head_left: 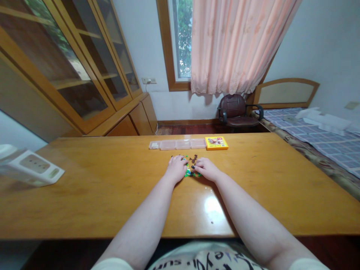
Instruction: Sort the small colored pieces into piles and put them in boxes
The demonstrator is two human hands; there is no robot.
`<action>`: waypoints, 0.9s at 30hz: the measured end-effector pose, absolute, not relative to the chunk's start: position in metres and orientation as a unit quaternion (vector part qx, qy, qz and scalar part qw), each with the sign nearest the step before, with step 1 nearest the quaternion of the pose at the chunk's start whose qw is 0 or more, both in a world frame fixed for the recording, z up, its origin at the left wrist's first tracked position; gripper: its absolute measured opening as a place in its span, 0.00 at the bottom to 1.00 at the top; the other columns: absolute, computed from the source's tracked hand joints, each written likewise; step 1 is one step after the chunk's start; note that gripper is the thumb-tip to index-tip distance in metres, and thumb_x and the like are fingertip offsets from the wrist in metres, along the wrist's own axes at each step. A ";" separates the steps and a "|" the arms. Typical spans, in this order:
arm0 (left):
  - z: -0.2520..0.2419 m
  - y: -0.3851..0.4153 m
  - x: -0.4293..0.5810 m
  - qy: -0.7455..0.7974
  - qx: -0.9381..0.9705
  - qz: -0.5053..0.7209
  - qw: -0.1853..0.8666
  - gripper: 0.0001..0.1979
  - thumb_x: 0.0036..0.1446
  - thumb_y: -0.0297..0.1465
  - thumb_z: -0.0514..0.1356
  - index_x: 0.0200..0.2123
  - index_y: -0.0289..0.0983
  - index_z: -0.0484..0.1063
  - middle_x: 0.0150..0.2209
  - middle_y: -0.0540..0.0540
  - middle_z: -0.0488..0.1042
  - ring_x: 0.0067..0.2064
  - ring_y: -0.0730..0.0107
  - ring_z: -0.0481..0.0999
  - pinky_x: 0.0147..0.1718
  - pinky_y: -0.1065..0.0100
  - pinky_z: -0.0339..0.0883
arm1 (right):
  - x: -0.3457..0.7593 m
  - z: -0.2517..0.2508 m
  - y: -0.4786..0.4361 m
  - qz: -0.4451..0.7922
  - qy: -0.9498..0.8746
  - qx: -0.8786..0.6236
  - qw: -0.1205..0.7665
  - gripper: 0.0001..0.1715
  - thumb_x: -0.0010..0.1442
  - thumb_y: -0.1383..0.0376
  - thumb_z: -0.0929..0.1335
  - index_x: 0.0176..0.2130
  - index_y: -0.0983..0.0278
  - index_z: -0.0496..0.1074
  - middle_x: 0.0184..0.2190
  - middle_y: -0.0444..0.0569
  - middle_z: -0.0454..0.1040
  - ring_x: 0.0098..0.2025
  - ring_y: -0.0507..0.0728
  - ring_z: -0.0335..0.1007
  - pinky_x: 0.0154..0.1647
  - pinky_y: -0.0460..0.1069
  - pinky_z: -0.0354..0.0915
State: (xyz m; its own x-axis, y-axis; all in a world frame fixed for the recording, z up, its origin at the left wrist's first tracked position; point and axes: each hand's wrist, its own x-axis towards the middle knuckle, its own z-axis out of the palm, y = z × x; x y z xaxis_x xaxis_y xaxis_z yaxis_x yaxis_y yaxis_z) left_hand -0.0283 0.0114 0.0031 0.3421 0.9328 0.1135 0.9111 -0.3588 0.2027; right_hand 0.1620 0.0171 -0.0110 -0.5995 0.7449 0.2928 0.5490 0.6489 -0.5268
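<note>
At the wooden counter (112, 187), I have the left hand (177, 167) and right hand (207, 168) curled at a small pile of colored pieces (187, 173) between them; whether either grips one, I cannot tell. Brown pieces (194, 159) lie just beyond, near clear trays (168, 145) and a yellow box (216, 143).

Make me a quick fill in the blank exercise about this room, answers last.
The flat, rectangular yellow box lies at the ____ end of the row of clear plastic trays.
Small, bright green pieces lie between the left hand and right hand; the cluster farther back is dark ____.
The maroon padded armchair stands below the pink fabric ____.

Missing words: right; brown; curtain.
</note>
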 end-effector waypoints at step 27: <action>-0.003 0.022 -0.032 0.522 0.836 0.165 0.051 0.15 0.53 0.22 0.56 0.39 0.42 0.79 0.49 0.45 0.75 0.51 0.61 0.70 0.54 0.59 0.60 | 0.158 -0.009 0.013 0.185 -0.901 -0.308 0.243 0.26 0.63 0.60 0.64 0.18 0.66 0.72 0.21 0.45 0.67 0.26 0.50 0.59 0.32 0.46 0.54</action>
